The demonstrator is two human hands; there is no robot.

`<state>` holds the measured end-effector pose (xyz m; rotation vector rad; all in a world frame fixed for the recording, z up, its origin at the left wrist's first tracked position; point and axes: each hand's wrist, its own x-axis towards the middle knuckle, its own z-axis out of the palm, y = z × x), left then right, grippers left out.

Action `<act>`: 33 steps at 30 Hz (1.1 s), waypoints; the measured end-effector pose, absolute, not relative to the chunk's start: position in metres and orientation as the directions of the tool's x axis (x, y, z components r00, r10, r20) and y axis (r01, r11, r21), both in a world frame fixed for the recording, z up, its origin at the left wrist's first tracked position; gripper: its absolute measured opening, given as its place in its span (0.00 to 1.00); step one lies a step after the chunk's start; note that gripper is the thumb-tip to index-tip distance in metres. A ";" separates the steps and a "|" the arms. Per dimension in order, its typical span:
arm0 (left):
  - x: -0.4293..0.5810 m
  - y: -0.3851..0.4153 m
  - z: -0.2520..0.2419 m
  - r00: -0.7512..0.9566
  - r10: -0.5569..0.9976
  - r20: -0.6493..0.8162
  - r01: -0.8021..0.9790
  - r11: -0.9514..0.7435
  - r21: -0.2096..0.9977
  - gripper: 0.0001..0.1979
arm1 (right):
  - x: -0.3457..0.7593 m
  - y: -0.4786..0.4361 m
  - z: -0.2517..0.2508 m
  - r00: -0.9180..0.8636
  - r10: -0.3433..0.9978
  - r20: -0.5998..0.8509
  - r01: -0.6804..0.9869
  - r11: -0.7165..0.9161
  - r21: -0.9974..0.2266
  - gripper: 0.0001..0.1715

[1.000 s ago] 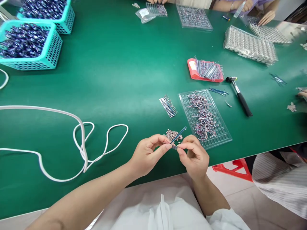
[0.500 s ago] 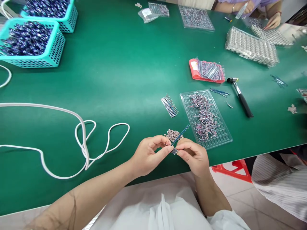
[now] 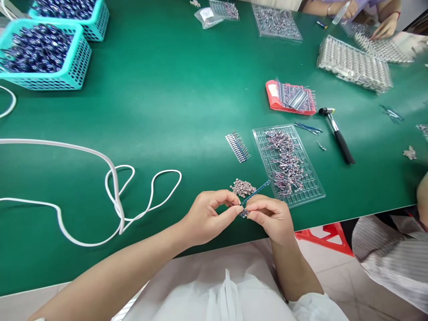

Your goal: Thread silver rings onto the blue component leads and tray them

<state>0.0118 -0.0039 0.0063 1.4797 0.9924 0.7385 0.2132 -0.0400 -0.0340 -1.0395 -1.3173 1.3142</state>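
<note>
My left hand (image 3: pixel 212 217) and my right hand (image 3: pixel 271 217) meet near the table's front edge, thumbs and forefingers pinched. Between them is a narrow blue circuit board strip (image 3: pixel 257 191), its free end pointing up to the right. Small pieces at its lower end are partly hidden by my fingertips. Just beyond lies a pile of small round metallic discs (image 3: pixel 243 187). A little farther off is a panel of small boards with wire leads (image 3: pixel 237 146). To the right, a clear plastic tray (image 3: pixel 316 192) holds many small parts with thin wires (image 3: pixel 286 162).
A rubber-headed hammer (image 3: pixel 339 136), blue strips (image 3: pixel 308 128) and a red packet of wired boards (image 3: pixel 274 103) lie beyond the tray. White cable (image 3: pixel 117 196) loops across the left. Turquoise baskets (image 3: pixel 78 60) stand far left. Co-workers' hands (image 3: pixel 386 27) are at the far right.
The free end of the blue strip has swung lower and to the right, now lying flatter. My hands stay pinched together in nearly the same place. The view has shifted slightly.
</note>
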 end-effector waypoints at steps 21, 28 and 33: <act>0.011 -0.004 0.009 0.495 0.861 -0.120 0.168 0.040 0.985 0.06 | 0.213 -0.038 -0.030 -0.191 0.981 0.043 -0.050 0.034 -0.998 0.03; 0.014 -0.006 0.010 0.443 0.882 -0.163 0.147 0.108 0.983 0.06 | 0.209 -0.039 -0.029 -0.143 0.987 0.076 -0.035 0.071 -0.997 0.03; 0.014 -0.008 0.010 0.410 0.896 -0.168 0.147 0.117 0.982 0.06 | 0.207 -0.041 -0.032 -0.123 0.988 0.098 -0.008 0.098 -0.995 0.01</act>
